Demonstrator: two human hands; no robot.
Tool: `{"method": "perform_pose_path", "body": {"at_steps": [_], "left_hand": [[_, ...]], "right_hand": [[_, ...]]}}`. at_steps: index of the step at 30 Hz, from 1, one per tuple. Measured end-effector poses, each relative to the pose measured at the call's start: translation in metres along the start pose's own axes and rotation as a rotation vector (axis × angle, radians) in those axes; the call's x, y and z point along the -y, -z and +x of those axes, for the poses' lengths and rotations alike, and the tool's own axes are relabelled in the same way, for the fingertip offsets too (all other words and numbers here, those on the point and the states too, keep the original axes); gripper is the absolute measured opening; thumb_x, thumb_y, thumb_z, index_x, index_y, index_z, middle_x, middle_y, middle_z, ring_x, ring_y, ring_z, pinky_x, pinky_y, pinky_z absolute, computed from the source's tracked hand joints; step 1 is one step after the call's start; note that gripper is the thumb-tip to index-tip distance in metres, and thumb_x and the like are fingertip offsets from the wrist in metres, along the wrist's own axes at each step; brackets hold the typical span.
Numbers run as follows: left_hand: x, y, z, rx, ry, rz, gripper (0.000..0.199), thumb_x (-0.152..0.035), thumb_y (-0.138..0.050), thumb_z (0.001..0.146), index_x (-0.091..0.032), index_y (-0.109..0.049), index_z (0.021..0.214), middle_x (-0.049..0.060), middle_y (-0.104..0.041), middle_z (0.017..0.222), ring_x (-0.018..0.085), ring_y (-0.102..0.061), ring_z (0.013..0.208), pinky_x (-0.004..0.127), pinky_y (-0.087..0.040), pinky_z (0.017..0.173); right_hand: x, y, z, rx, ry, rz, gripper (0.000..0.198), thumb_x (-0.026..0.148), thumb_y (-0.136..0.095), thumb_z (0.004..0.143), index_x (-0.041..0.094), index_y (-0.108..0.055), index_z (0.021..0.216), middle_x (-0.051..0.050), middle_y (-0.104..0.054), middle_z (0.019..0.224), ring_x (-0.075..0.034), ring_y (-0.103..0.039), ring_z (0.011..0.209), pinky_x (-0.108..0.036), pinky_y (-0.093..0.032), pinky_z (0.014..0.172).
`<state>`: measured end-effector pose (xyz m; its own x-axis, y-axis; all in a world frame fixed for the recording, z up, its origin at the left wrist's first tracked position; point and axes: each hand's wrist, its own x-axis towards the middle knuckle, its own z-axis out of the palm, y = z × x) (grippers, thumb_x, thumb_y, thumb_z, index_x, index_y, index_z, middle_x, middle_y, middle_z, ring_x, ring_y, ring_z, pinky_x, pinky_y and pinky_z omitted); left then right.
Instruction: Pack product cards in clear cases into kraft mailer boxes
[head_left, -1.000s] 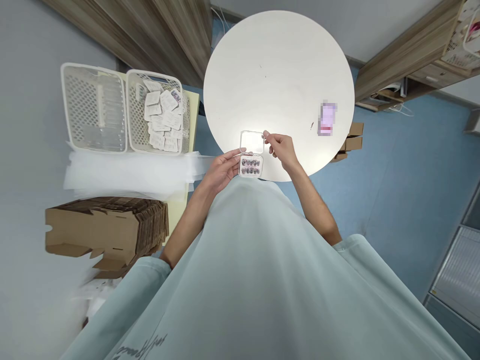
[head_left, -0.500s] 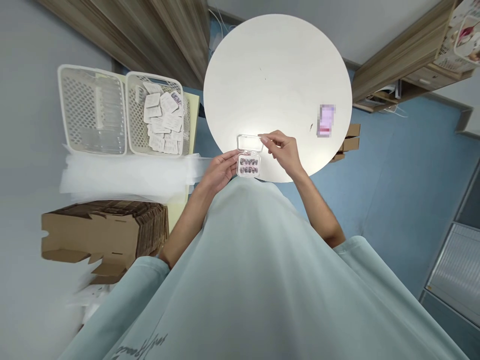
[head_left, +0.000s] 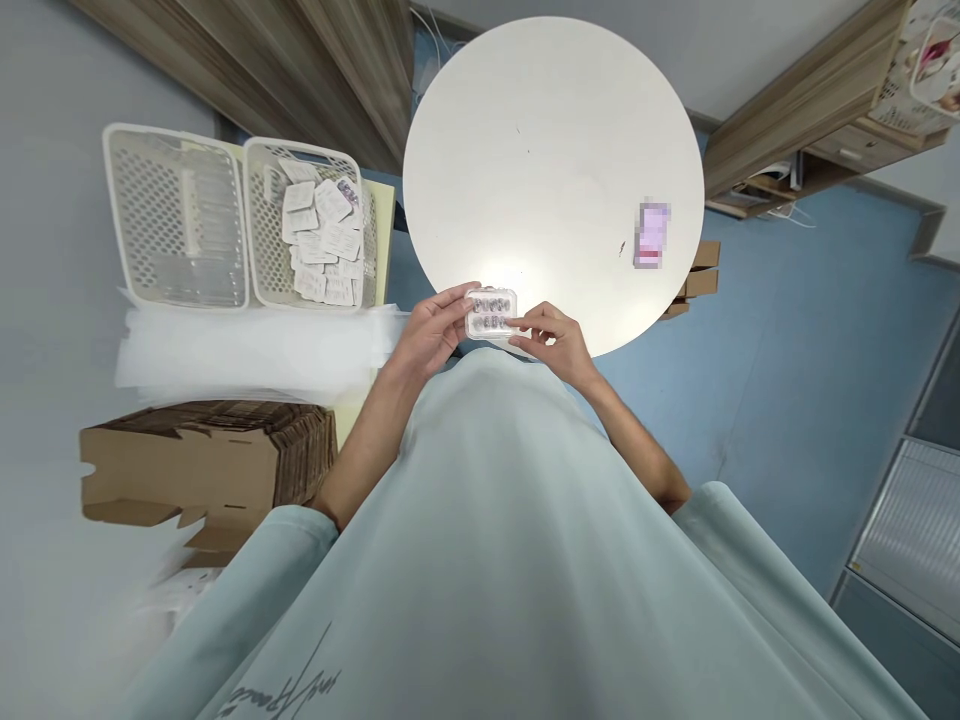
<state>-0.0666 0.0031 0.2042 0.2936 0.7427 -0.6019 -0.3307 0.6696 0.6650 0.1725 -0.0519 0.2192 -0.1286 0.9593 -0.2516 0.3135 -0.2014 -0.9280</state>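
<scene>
A small clear plastic case (head_left: 491, 313) is held just over the table's near edge, with its lid down. Two rows of dark, patterned press-on nails (head_left: 492, 306) show through the lid. My left hand (head_left: 435, 328) grips the left side of the case, thumb on top and fingers around the edge. At the lower right corner, my right hand (head_left: 553, 342) has its index finger and thumb closed on the case's edge.
A round white table (head_left: 555, 120) bears a blurred purple rectangle (head_left: 652, 235). To the left are a basket of white cards (head_left: 304, 215), a basket of clear cases (head_left: 176, 220), white sheets (head_left: 247, 345) and folded cardboard boxes (head_left: 180, 465).
The case's lid has swung from upright open to down over the nails. My right hand has come down from the lid's top to the case's lower right corner.
</scene>
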Motion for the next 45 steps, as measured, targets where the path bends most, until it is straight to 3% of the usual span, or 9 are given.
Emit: {"method": "perform_pose_path", "body": {"at_steps": [6, 12, 17, 26, 32, 40, 45], "left_hand": [[-0.001, -0.002, -0.002, 0.007, -0.029, 0.032, 0.050, -0.036, -0.098, 0.090, -0.016, -0.083, 0.133, 0.019, -0.081, 0.145, 0.038, -0.074, 0.143, 0.052, -0.065, 0.118], [0.001, -0.002, -0.004, 0.025, -0.043, 0.063, 0.052, -0.040, -0.099, 0.088, -0.017, -0.083, 0.132, 0.018, -0.080, 0.147, 0.038, -0.074, 0.141, 0.050, -0.066, 0.115], [0.003, -0.002, -0.007, 0.020, -0.015, 0.118, 0.067, -0.043, -0.098, 0.091, -0.021, -0.075, 0.149, 0.016, -0.081, 0.142, 0.036, -0.074, 0.141, 0.050, -0.063, 0.118], [0.021, 0.018, -0.008, -0.017, 0.036, 0.328, 0.074, -0.058, -0.104, 0.081, -0.019, -0.079, 0.138, 0.011, -0.086, 0.108, 0.031, -0.083, 0.106, 0.042, -0.067, 0.101], [0.023, 0.025, -0.004, -0.074, -0.006, 0.298, 0.066, -0.052, -0.105, 0.080, -0.020, -0.081, 0.131, 0.008, -0.084, 0.095, 0.030, -0.083, 0.099, 0.041, -0.067, 0.095], [0.021, 0.042, 0.006, -0.106, -0.007, 0.398, 0.068, -0.054, -0.101, 0.084, -0.017, -0.077, 0.136, 0.009, -0.083, 0.096, 0.032, -0.083, 0.102, 0.044, -0.068, 0.097], [0.031, 0.061, 0.028, -0.166, -0.023, 0.572, 0.062, -0.056, -0.094, 0.089, -0.019, -0.073, 0.133, 0.007, -0.084, 0.101, 0.028, -0.083, 0.094, 0.042, -0.069, 0.092]], "right_hand": [[0.000, -0.002, 0.001, -0.124, -0.169, 0.066, 0.062, 0.082, -0.088, 0.084, 0.025, -0.084, 0.107, -0.003, -0.074, 0.094, -0.017, -0.062, 0.075, -0.032, -0.054, 0.071], [0.001, -0.008, 0.005, 0.046, -0.343, 0.211, 0.070, 0.092, -0.088, 0.075, 0.024, -0.080, 0.086, 0.000, -0.069, 0.068, -0.016, -0.059, 0.059, -0.030, -0.047, 0.056], [0.000, -0.011, 0.006, 0.008, -0.359, 0.276, 0.073, 0.093, -0.089, 0.070, 0.022, -0.078, 0.084, -0.004, -0.078, 0.080, -0.014, -0.059, 0.057, -0.029, -0.043, 0.050], [-0.011, -0.013, 0.012, -0.006, -0.352, 0.302, 0.068, 0.089, -0.090, 0.074, 0.023, -0.077, 0.082, -0.005, -0.080, 0.086, -0.012, -0.061, 0.057, -0.027, -0.040, 0.048], [-0.011, -0.023, 0.020, 0.006, -0.380, 0.304, 0.069, 0.090, -0.089, 0.074, 0.022, -0.076, 0.079, -0.005, -0.080, 0.085, -0.012, -0.060, 0.056, -0.027, -0.039, 0.048], [-0.025, -0.036, 0.038, 0.039, -0.385, 0.280, 0.067, 0.087, -0.090, 0.077, 0.022, -0.076, 0.078, -0.004, -0.078, 0.078, -0.011, -0.059, 0.055, -0.025, -0.039, 0.047], [-0.044, -0.049, 0.058, 0.075, -0.429, 0.237, 0.052, 0.071, -0.090, 0.090, 0.020, -0.082, 0.086, -0.007, -0.086, 0.095, -0.011, -0.066, 0.062, -0.022, -0.045, 0.050]]}}
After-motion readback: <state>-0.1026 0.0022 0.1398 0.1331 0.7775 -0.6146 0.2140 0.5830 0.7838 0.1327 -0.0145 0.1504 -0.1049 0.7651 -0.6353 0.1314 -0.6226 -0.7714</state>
